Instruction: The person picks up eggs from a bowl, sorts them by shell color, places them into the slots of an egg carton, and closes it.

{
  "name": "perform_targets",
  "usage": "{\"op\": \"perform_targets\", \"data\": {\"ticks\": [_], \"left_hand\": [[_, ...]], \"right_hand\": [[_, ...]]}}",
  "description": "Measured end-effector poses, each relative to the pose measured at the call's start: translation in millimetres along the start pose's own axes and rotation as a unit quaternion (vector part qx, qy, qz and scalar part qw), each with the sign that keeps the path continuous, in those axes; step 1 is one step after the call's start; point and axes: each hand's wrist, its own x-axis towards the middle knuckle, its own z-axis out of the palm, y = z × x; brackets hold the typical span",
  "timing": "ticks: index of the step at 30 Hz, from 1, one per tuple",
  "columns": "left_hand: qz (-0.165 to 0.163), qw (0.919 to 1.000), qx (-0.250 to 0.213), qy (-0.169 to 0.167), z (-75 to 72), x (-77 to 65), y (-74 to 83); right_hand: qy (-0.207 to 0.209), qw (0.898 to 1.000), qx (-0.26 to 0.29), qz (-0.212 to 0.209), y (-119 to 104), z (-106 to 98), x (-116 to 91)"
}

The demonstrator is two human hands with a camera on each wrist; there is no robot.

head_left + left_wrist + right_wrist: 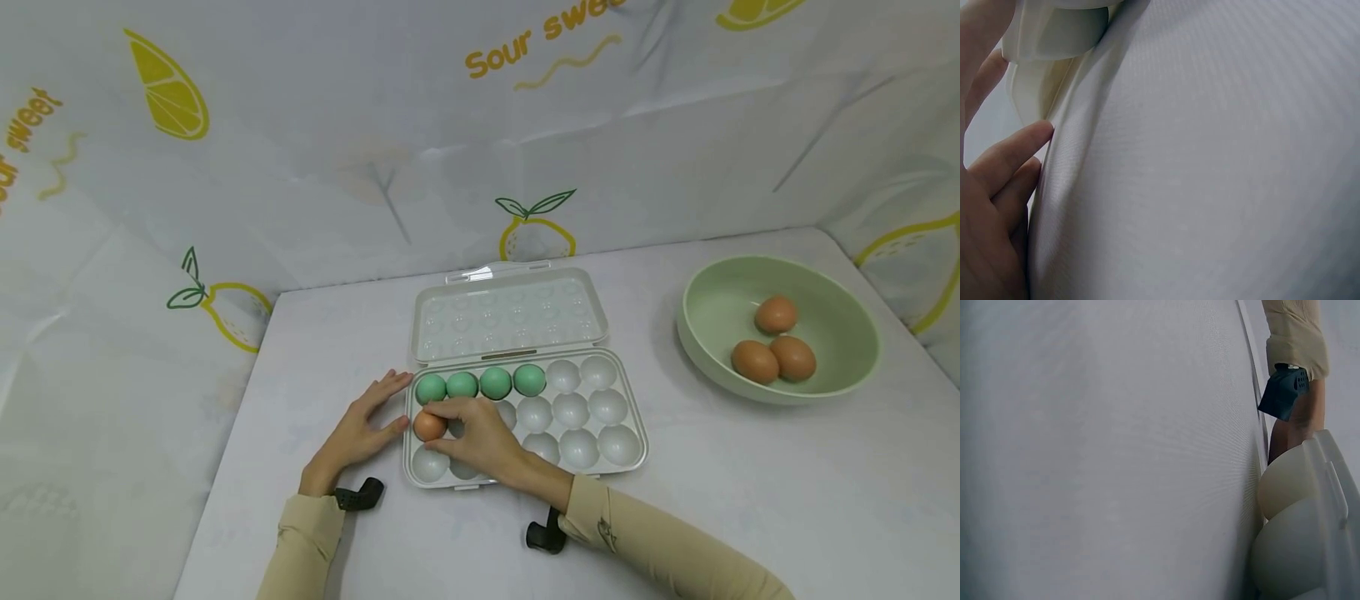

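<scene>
An egg carton (630, 454) of pale plastic lies unfolded on the table, its clear lid (510, 312) laid back behind it. Four green eggs would be several: green eggs (495, 383) fill the left part of its back row. My right hand (480, 437) pinches a brown egg (429, 426) between thumb and fingers at the leftmost cup of the middle row. At the carton's left edge rests my left hand (363, 429), its fingers extended and the fingertips right at the rim. In the left wrist view, fingers (1016, 150) of that hand reach toward the carton's side (1060, 31).
A light green bowl (705, 350) stands at the right with three brown eggs (776, 315) inside. Behind the table (750, 492) hangs a white cloth (300, 167) printed with lemons. Each wrist carries a black camera (547, 533).
</scene>
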Motion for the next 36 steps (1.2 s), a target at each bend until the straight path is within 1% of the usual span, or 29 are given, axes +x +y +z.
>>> {"op": "perform_targets", "data": {"ticks": [8, 14, 17, 21, 24, 27, 32, 36], "left_hand": [[0.001, 1.0000, 0.003, 0.001, 1.7, -1.1, -1.5], [0.006, 0.9999, 0.009, 0.005, 2.7, -1.2, -1.6], [0.012, 0.9998, 0.014, 0.010, 2.6, -0.9, -1.6], [0.014, 0.9997, 0.014, 0.011, 1.9, -0.6, -2.7], [0.015, 0.9998, 0.012, 0.009, 1.8, 0.0, -3.1], [0.018, 0.9997, 0.010, 0.011, 1.9, 0.3, -2.7], [0.011, 0.9999, 0.005, 0.010, 1.7, -0.6, -0.6], [0.006, 0.9999, 0.006, 0.010, 2.0, -1.0, -0.1]], "right_hand": [[0.003, 1.000, 0.008, -0.013, 0, 1, 0], [0.019, 1.000, 0.022, -0.004, -2, -4, -2], [0.027, 0.998, 0.045, 0.019, -4, -9, -3], [0.027, 0.995, 0.086, 0.048, -6, -17, -5], [0.031, 0.993, 0.105, 0.046, -5, -24, -5], [0.038, 0.991, 0.127, 0.033, -1, -30, -4], [0.037, 0.982, 0.181, 0.042, 6, -43, -6], [0.054, 0.977, 0.200, 0.044, 11, -58, -8]]}}
